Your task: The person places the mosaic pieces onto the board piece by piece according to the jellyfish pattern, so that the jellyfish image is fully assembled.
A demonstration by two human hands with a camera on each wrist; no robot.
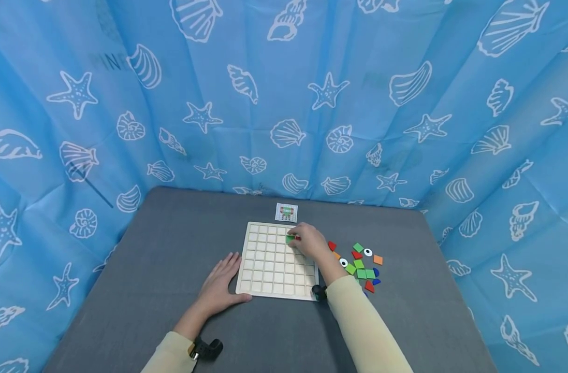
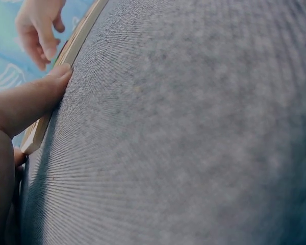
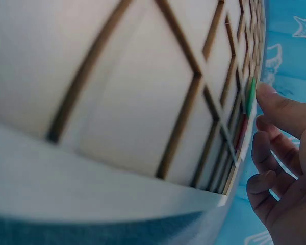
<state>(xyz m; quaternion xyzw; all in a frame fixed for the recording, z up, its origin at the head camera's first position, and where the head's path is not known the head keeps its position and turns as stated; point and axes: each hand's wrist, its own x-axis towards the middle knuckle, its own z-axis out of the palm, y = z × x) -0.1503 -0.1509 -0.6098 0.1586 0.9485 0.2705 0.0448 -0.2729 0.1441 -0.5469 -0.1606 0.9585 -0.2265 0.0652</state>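
A pale wooden grid board [image 1: 267,266] lies on the grey table, most of its square cells bare. My left hand [image 1: 219,282] rests flat at its left side, fingers spread, with the thumb along the near left corner; the left wrist view shows this thumb [image 2: 38,99] against the board's edge. Over the board's far right part, my right hand [image 1: 311,241] pinches a green square tile [image 1: 290,239] between thumb and forefinger, low at the cells. A red piece [image 1: 298,238] shows beside it, partly covered by the fingers. In the right wrist view the thumb [image 3: 283,109] meets the green tile's edge.
A small picture card [image 1: 286,212] lies just beyond the board. To the right are loose flat pieces: green squares [image 1: 361,273], red pieces [image 1: 369,286], an orange square [image 1: 378,260], blue pieces [image 1: 376,272] and white discs with black dots [image 1: 368,252]. A blue shell-patterned curtain [image 1: 284,103] surrounds the table.
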